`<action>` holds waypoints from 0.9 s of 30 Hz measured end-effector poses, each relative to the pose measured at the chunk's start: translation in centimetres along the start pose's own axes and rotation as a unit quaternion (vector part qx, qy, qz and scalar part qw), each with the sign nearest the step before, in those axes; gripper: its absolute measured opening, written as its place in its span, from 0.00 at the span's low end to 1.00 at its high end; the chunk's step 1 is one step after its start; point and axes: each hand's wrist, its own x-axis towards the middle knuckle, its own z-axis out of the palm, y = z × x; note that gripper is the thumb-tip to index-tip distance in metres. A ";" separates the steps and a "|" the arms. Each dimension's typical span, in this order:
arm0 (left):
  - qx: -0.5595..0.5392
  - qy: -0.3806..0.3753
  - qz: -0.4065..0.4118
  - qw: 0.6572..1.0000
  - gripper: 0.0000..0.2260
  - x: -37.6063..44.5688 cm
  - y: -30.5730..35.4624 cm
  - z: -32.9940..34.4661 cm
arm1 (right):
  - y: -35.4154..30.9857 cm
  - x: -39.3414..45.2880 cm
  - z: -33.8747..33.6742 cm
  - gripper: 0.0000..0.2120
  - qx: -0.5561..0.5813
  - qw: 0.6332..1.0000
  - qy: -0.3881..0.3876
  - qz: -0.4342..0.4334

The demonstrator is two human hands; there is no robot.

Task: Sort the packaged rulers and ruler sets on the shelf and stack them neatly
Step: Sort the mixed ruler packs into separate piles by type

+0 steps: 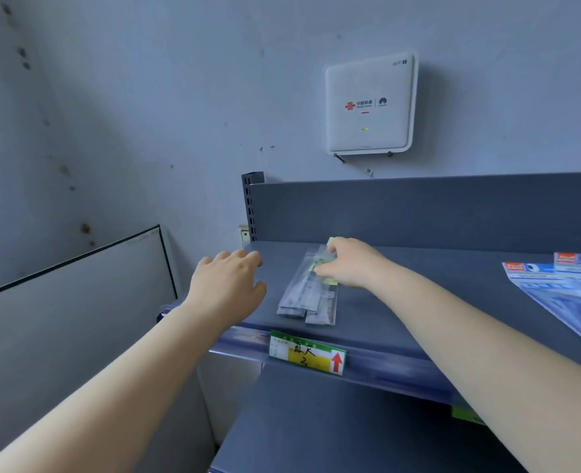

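A small stack of clear-packaged rulers (308, 297) with green-yellow header cards lies on the grey shelf (401, 302), near its left end. My right hand (352, 262) rests on the far end of the stack, fingers curled over the header cards. My left hand (229, 285) hovers over the shelf's left edge just left of the stack, fingers loosely apart, holding nothing. Two blue ruler-set packages (562, 295) with red labels lie at the shelf's right side, overlapping each other.
A green-yellow price tag (308, 353) with a red arrow hangs on the shelf's front rail. A white router (369, 104) is mounted on the wall above. A white board (77, 295) leans at the left. A lower shelf (316, 431) sits below.
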 end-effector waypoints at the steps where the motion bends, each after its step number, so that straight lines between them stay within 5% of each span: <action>1: 0.000 0.002 0.007 1.000 0.18 0.1 0.3 -0.1 | 0.1 -0.4 -0.2 0.19 -0.017 1.000 0.009 -0.012; 12: -0.045 0.034 0.090 0.994 0.17 -3.6 9.2 -3.4 | 5.0 -11.4 -4.2 0.14 -0.109 0.985 0.121 -0.052; 27: -0.143 0.037 0.252 0.956 0.16 -5.8 34.4 -7.6 | 24.6 -27.6 -15.6 0.14 -0.120 0.967 0.166 0.150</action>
